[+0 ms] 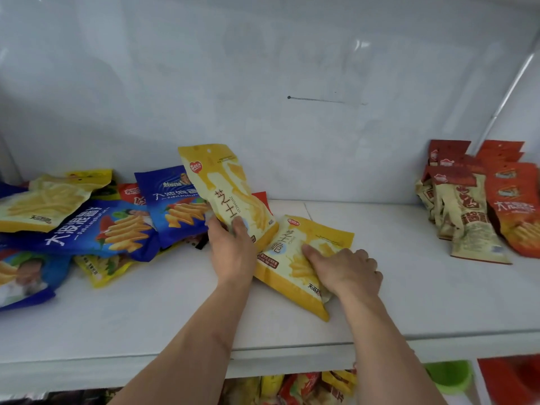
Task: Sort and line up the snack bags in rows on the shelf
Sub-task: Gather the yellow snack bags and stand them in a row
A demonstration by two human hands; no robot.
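Note:
My left hand (232, 248) grips the lower end of a yellow snack bag (225, 185) and holds it upright above the white shelf (409, 287), near the middle. My right hand (346, 270) is closed on a second yellow snack bag (295, 258) that lies flat on the shelf just to the right. A loose pile of blue snack bags (111, 229) and yellow ones (46, 200) covers the shelf's left part. At the far right, brown-and-red snack bags (464, 211) and orange-red snack bags (517, 206) stand leaning in rows against the back wall.
The white back wall (263, 97) rises behind the shelf. Below the shelf's front edge (292, 358) more snack packs (304, 387) show on a lower level, along with a green item (450, 375) and a red one (511, 378).

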